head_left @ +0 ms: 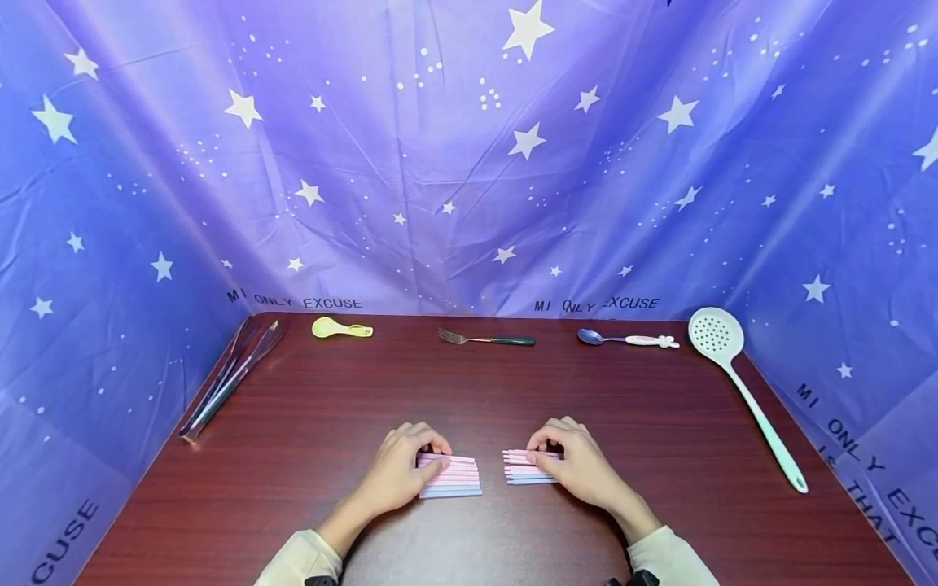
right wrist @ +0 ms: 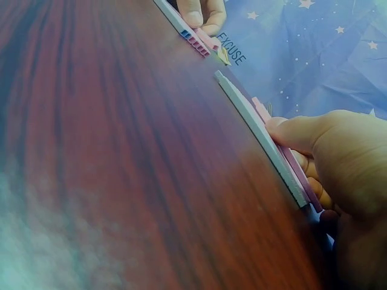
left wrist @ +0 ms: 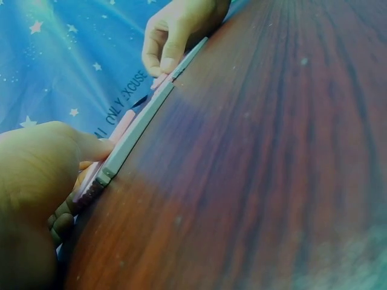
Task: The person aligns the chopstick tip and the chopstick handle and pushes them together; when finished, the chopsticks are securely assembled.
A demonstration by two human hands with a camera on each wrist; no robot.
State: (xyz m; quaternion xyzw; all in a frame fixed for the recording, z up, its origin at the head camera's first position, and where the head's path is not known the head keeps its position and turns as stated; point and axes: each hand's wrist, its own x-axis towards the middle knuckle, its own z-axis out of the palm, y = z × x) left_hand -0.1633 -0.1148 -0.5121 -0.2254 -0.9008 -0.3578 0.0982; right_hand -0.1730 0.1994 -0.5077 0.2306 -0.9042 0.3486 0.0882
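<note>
Two rows of slim plastic sticks, pink ones with blue ones nearest the person, lie side by side on the brown table. My left hand (head_left: 399, 467) is at the left row (head_left: 463, 478), thumb and forefinger pinching its farthest pink stick (head_left: 463, 461). At the right row (head_left: 519, 470), my right hand (head_left: 582, 465) likewise pinches the far pink stick (head_left: 516, 452). In the right wrist view the pinched pink stick (right wrist: 258, 110) stands a little above the blue stick (right wrist: 260, 133). The palms hide the rows' outer ends.
Along the table's back lie a yellow measuring spoon (head_left: 331, 327), a fork (head_left: 487, 339) with a green handle, and a spoon (head_left: 623, 338) with a white handle. Metal tongs (head_left: 227, 387) lie at the left, a pale slotted skimmer (head_left: 755, 403) at the right. Starry cloth (head_left: 454, 163) encloses three sides.
</note>
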